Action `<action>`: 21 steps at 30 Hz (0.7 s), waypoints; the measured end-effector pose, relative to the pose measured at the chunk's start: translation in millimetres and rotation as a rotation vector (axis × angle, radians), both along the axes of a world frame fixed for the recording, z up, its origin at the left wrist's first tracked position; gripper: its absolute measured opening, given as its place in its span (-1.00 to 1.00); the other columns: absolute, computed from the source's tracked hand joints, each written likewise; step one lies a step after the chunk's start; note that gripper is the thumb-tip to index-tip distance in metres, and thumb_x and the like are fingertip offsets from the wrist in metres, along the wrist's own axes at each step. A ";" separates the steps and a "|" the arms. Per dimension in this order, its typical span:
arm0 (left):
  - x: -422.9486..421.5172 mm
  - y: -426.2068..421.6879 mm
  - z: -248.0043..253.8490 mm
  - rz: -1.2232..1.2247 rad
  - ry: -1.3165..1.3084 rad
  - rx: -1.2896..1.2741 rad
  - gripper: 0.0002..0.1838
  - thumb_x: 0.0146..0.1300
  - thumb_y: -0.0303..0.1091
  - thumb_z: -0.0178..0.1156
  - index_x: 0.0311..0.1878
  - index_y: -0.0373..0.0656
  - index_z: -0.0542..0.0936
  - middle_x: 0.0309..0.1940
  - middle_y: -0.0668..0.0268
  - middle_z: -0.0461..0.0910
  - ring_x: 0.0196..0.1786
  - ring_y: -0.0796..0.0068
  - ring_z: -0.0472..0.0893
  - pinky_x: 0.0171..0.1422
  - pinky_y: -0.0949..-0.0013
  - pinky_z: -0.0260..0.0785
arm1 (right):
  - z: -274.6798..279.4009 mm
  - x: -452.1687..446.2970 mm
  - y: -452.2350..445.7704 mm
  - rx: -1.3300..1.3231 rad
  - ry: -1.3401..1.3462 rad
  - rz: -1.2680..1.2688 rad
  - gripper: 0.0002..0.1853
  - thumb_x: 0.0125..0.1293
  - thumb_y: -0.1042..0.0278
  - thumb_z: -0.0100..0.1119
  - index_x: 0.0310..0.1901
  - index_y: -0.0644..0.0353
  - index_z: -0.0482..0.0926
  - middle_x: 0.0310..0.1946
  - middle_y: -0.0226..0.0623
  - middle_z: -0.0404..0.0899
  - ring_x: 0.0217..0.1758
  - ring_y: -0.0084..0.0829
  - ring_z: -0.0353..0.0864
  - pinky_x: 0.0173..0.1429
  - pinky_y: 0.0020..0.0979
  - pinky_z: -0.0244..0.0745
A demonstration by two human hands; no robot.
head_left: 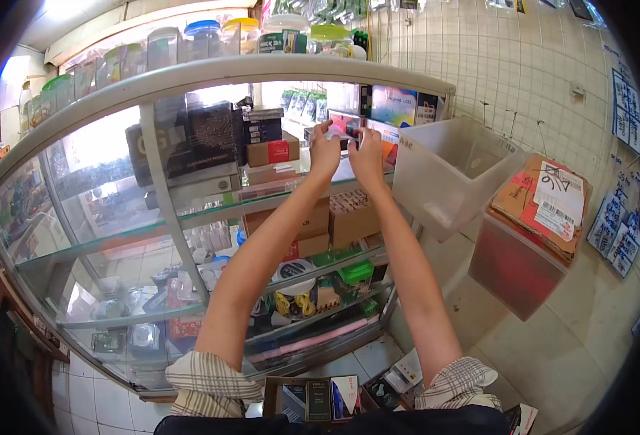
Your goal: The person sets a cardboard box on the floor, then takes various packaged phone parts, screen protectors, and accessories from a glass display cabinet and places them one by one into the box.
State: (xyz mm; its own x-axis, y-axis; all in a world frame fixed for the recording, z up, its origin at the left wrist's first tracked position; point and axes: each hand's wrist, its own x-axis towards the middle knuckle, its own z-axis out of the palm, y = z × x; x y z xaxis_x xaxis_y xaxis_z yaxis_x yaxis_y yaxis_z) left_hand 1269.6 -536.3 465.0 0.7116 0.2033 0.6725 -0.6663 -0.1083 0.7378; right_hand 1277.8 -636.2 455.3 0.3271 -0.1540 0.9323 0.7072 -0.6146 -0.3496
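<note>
Head view: both bare hands reach into the upper level of a glass display case (233, 69), past a glass shelf edge (262, 194). Left hand (325, 154): fingers bent, pointing away. Right hand (368, 156): fingers half curled, thumb side toward the left. Hands near each other, gap between. Small boxes (345, 123) sit at the fingertips or just beyond, mid-shelf; contact unclear, can't make out whether either hand grips anything.

Left of the hands: stack of dark boxes (264, 125) by a brown box (267, 151). Right and farther back: colourful box (394, 106). Nearer, at the case's right end: translucent bin (443, 177), near the right forearm.

Doing it well, my judgement: fingertips from both sides, light even pressure, since small cartons probably dent or slide. Wrists high enough to clear the shelf edge. Left hand best kept off the dark stack, which could topple. Right elbow tucked in; a knock might shift the bin.
</note>
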 end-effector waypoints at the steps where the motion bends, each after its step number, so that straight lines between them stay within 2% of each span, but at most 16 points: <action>1: 8.9 -0.1 -0.8 0.003 -0.004 0.000 -0.54 0.09 -0.44 0.01 0.12 -0.26 0.32 0.12 0.01 0.29 0.20 0.12 0.28 0.27 0.23 0.11 | 0.9 12.0 1.1 -0.040 0.101 -0.031 -0.66 0.06 0.42 0.12 -0.12 0.43 0.43 -0.15 0.08 0.41 -0.01 -0.03 0.39 0.09 -0.20 0.28; 2: 17.7 -0.9 -2.0 0.049 0.083 0.001 -0.54 0.08 -0.43 0.01 0.12 -0.22 0.33 0.12 0.01 0.29 0.20 0.11 0.28 0.26 0.23 0.13 | -0.8 22.9 2.8 -0.080 0.204 -0.061 -0.61 0.07 0.37 0.14 -0.07 0.40 0.44 -0.13 0.12 0.44 0.01 -0.03 0.42 0.12 -0.23 0.28; 3: 25.5 -2.4 -2.3 0.095 0.169 0.002 -0.53 0.08 -0.41 0.01 0.12 -0.18 0.34 0.12 0.01 0.29 0.20 0.11 0.28 0.26 0.23 0.14 | -5.1 36.5 3.3 -0.113 0.219 -0.001 -0.57 0.06 0.33 0.14 -0.12 0.50 0.38 -0.14 0.18 0.38 -0.01 0.07 0.35 0.12 -0.15 0.25; 4: 30.6 -4.3 -0.8 0.096 0.162 0.002 -0.53 0.08 -0.41 0.01 0.12 -0.18 0.34 0.12 0.01 0.29 0.20 0.11 0.28 0.26 0.23 0.14 | -5.9 45.9 4.5 -0.113 0.212 -0.001 -0.57 0.06 0.33 0.14 -0.12 0.50 0.38 -0.14 0.18 0.38 -0.01 0.07 0.35 0.12 -0.15 0.25; 6: 43.0 -6.9 -1.1 0.241 0.408 0.034 -0.48 0.07 -0.40 0.00 0.18 -0.11 0.31 0.15 0.01 0.25 0.22 0.11 0.26 0.26 0.24 0.14 | -8.9 65.2 8.2 -0.083 0.370 -0.028 -0.52 0.06 0.24 0.15 -0.12 0.53 0.36 -0.15 0.19 0.38 -0.02 0.09 0.35 0.13 -0.13 0.24; 7: 51.1 -6.6 -4.6 0.231 0.396 -0.021 -0.42 0.04 -0.40 -0.02 0.22 -0.18 0.24 0.15 -0.03 0.28 0.21 0.07 0.29 0.27 0.24 0.13 | -9.0 71.8 8.5 -0.088 0.406 -0.060 -0.49 0.07 0.16 0.15 -0.13 0.50 0.38 -0.12 0.20 0.40 0.00 0.07 0.38 0.14 -0.13 0.24; 8: 59.4 -4.4 -7.8 0.233 0.391 -0.023 -0.42 0.04 -0.40 -0.02 0.22 -0.18 0.24 0.15 -0.03 0.28 0.21 0.07 0.29 0.27 0.24 0.13 | -9.3 77.8 7.1 -0.089 0.401 -0.058 -0.49 0.07 0.16 0.15 -0.13 0.50 0.38 -0.12 0.20 0.40 0.00 0.07 0.38 0.14 -0.13 0.24; 10: 55.4 -0.9 -11.3 0.095 0.406 -0.081 -0.37 0.02 -0.41 -0.03 0.24 -0.27 0.18 0.12 -0.07 0.32 0.18 0.04 0.34 0.27 0.24 0.14 | -7.9 75.3 6.4 0.017 0.572 0.057 -0.51 0.09 0.15 0.14 -0.12 0.47 0.40 -0.10 0.19 0.44 0.03 0.04 0.40 0.15 -0.17 0.25; 11: 53.3 -1.0 -13.0 0.106 0.383 -0.091 -0.37 0.01 -0.40 -0.03 0.23 -0.33 0.17 0.07 -0.11 0.36 0.16 0.02 0.37 0.25 0.24 0.16 | -6.8 74.4 7.5 -0.009 0.565 -0.019 -0.54 0.11 0.14 0.13 -0.14 0.44 0.43 -0.12 0.15 0.48 0.06 0.00 0.41 0.17 -0.22 0.26; 14: 88.3 10.4 -25.4 0.106 0.355 -0.041 -0.38 0.02 -0.41 -0.04 0.23 -0.32 0.19 0.08 -0.14 0.33 0.14 0.03 0.37 0.24 0.24 0.18 | -0.6 64.4 5.8 0.022 0.590 -0.020 -0.53 0.10 0.14 0.12 -0.12 0.43 0.46 -0.12 0.13 0.49 0.04 -0.02 0.43 0.14 -0.23 0.29; 15: 60.0 4.5 -18.4 0.198 0.326 -0.142 -0.43 0.04 -0.37 0.04 0.18 -0.31 0.26 0.06 -0.13 0.30 0.09 0.00 0.40 0.19 0.24 0.23 | -0.2 69.4 5.1 0.020 0.582 -0.021 -0.53 0.10 0.14 0.12 -0.12 0.43 0.46 -0.12 0.13 0.49 0.04 -0.02 0.43 0.14 -0.23 0.29; 17: 53.0 1.3 -15.9 0.240 0.339 -0.192 -0.45 0.04 -0.33 0.09 0.14 -0.29 0.29 0.04 -0.09 0.28 0.06 0.00 0.41 0.17 0.24 0.25 | -6.7 91.1 2.2 0.028 0.573 -0.088 -0.47 0.12 0.15 0.12 0.04 0.36 0.42 -0.11 0.04 0.52 0.00 -0.15 0.51 0.03 -0.32 0.40; 18: 55.1 1.3 -15.9 0.285 0.359 -0.238 -0.46 0.04 -0.29 0.15 0.10 -0.27 0.33 0.02 -0.06 0.26 0.03 0.00 0.42 0.15 0.23 0.27 | -7.8 96.7 -0.1 0.029 0.569 -0.087 -0.47 0.12 0.15 0.12 0.04 0.36 0.42 -0.11 0.04 0.52 0.00 -0.15 0.51 0.03 -0.32 0.40; 19: 60.9 2.7 -16.5 0.265 0.345 -0.276 -0.49 0.02 -0.20 0.22 0.02 -0.23 0.37 0.02 -0.01 0.23 -0.01 0.01 0.43 0.13 0.25 0.28 | -9.9 102.1 -3.2 0.149 0.603 0.031 -0.54 0.13 0.18 0.12 -0.01 0.34 0.46 -0.23 -0.09 0.55 -0.16 -0.25 0.54 -0.11 -0.34 0.45; 20: 64.8 3.3 -18.1 0.266 0.346 -0.276 -0.49 0.02 -0.20 0.22 0.02 -0.23 0.37 0.02 -0.01 0.23 -0.01 0.01 0.43 0.13 0.25 0.28 | -13.0 107.7 -5.2 0.269 0.635 0.148 -0.60 0.14 0.21 0.11 -0.06 0.32 0.51 -0.35 -0.23 0.57 -0.31 -0.35 0.58 -0.26 -0.37 0.51; 21: 60.5 3.8 -17.2 0.140 0.319 -0.364 -0.51 0.01 -0.19 0.22 -0.01 -0.23 0.38 -0.01 0.00 0.27 -0.03 0.05 0.44 0.12 0.26 0.27 | -16.6 108.1 -3.8 0.420 0.545 0.245 -0.74 0.16 0.29 0.11 -0.21 0.30 0.54 -0.54 -0.41 0.46 -0.56 -0.55 0.45 -0.47 -0.48 0.49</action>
